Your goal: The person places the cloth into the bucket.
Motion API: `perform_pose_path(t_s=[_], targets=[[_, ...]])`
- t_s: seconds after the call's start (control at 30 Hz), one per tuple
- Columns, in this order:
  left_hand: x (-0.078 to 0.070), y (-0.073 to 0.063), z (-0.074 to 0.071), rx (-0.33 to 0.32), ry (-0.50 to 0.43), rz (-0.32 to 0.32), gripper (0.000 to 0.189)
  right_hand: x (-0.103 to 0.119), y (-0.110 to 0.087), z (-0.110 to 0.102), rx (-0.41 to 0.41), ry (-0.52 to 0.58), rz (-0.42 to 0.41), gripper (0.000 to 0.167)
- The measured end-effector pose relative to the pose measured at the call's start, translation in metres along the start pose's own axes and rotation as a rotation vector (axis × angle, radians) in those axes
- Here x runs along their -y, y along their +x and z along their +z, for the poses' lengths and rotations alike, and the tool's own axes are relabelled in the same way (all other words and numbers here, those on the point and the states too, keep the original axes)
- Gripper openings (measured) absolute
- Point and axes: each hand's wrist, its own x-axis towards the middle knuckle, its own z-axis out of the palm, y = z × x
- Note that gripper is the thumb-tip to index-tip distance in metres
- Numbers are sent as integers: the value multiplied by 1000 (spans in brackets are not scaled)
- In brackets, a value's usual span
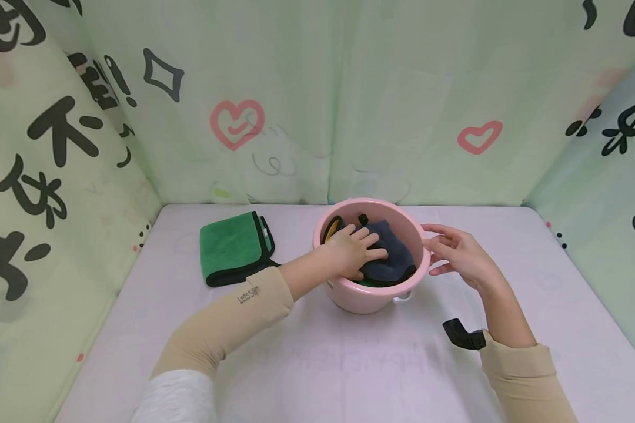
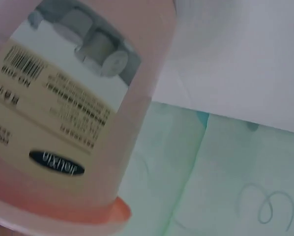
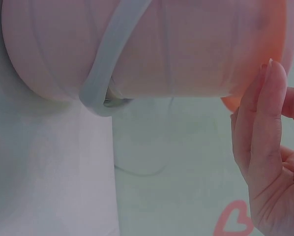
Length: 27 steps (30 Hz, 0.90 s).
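Note:
A pink bucket (image 1: pixel 361 301) stands upright towards the back of the table, with a dark blue cloth (image 1: pixel 390 251) edged in black inside it. My left hand (image 1: pixel 351 254) reaches over the near left rim and rests on the cloth, fingers spread. Beside the bucket's right side is my right hand (image 1: pixel 459 254), its fingertips touching the outside near the rim. The right wrist view shows the fingers (image 3: pixel 266 118) fairly straight against the pink wall. A bit of green and a yellow-and-black edge also show inside the bucket; the rest of the contents is hidden.
Left of the bucket lies a folded green cloth (image 1: pixel 230 247) with black edging. A pale bucket handle (image 3: pixel 105 69) hangs down the side. The pale table (image 1: pixel 338 370) is bounded by printed curtains (image 1: pixel 402 106) at the back and sides.

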Motion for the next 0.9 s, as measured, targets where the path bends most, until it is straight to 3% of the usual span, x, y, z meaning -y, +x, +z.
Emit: perform_pose_path(t_s=[0.23,0.4,0.67,0.9], targets=[[16,-20,-6,-150,-80,-23,65,1,0,0,3,10,3,60],[30,-35,1,-324,-109,-75,60,1,0,0,3,8,2,60],[54,-57,29,-513,-166,-244,59,0,-1,0,-2,3,10,61],[69,-81,66,-656,-220,-384,58,0,-1,0,0,7,10,60]])
